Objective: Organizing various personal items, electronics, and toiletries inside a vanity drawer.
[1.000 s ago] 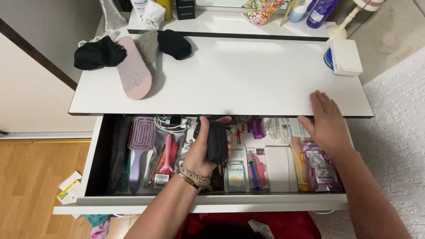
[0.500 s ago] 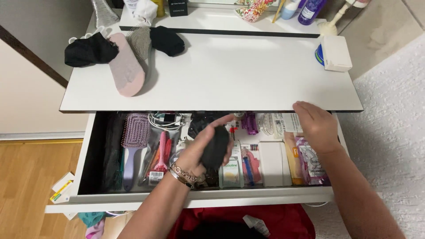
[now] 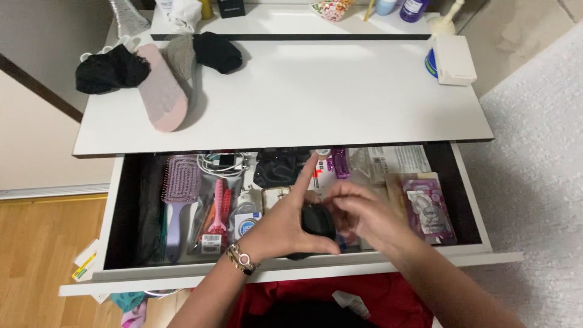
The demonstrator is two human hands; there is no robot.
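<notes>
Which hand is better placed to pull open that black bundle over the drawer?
Probably right: the left hand already cradles the black bundle, while the right hand pinches its edge, fingers free to tug.

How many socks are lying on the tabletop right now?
4: black sock far left, pink sock beside it, grey sock behind, another black sock right. Overlaps may hide more.

Bright even indoor light — drawer interior shadowed, hands slightly motion-blurred.

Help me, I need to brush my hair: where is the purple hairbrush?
The purple hairbrush lies at the left end of the open drawer, beside the pink comb.
</notes>
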